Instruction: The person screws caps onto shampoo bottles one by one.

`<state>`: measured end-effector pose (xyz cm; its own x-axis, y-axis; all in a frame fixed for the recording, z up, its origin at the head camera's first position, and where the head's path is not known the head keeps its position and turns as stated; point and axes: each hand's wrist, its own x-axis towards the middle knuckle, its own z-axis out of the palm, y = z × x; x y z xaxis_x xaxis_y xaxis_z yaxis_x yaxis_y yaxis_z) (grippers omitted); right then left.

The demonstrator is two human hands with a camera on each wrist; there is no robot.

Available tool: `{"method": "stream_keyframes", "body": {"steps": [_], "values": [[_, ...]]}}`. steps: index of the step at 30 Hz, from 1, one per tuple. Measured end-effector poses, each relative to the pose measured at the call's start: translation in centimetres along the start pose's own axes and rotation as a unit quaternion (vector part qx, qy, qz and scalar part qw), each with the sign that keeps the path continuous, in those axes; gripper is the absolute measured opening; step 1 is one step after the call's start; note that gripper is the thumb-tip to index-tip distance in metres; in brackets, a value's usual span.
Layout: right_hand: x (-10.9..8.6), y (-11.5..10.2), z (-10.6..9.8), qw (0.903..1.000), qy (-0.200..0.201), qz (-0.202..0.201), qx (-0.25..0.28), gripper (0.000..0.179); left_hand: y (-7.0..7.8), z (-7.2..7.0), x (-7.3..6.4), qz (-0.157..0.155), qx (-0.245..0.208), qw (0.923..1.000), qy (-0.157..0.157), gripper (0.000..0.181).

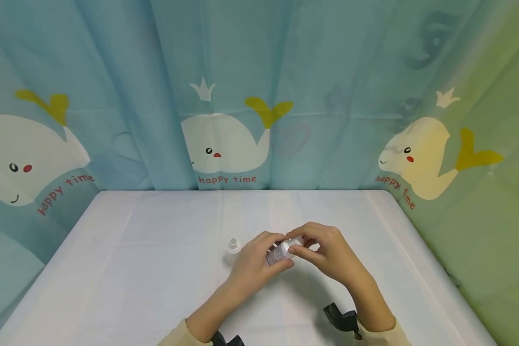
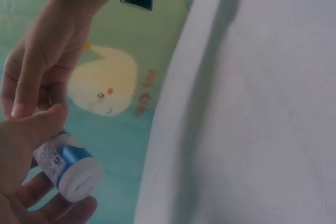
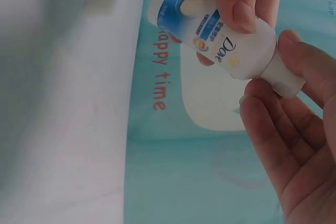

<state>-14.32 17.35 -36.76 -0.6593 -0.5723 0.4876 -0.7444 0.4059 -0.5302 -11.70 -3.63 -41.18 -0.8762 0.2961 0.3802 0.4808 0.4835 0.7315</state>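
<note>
I judge the Dove bottle light but slick, best held where left hand grips its body and right hand pinches its cap.

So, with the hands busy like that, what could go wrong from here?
Perhaps two things. The left hand holds the Dove bottle tilted while the right hand pinches its small white cap in the fingertips, so the cap might slip and drop. Also, the second bottle stands right beside the left hand with its neck apparently uncapped; a nudge could tip it over, perhaps spilling anything inside.
</note>
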Motion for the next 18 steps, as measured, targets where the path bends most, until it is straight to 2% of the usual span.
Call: {"method": "stream_keyframes", "body": {"steps": [5, 10, 14, 18], "values": [[0.0, 0.2, -0.2, 0.9998, 0.003, 0.000, -0.018, 0.018, -0.2, 0.3, 0.2, 0.001, -0.003, 0.9999, -0.014, 0.048], [-0.2, 0.9, -0.7, 0.9976, 0.011, 0.002, -0.068, 0.018, -0.3, 0.0, 0.5, 0.010, -0.017, 0.9996, -0.019, 0.048], [-0.4, 1.7, -0.7, 0.9944, 0.010, 0.021, -0.103, 0.020, 0.0, -0.8, 0.7, 0.017, -0.025, 0.9995, -0.004, 0.045], [-0.9, 2.4, -0.6, 0.9881, -0.003, 0.058, -0.143, 0.019, 0.2, -2.3, 0.8, 0.035, -0.018, 0.9989, 0.025, 0.044]]}}
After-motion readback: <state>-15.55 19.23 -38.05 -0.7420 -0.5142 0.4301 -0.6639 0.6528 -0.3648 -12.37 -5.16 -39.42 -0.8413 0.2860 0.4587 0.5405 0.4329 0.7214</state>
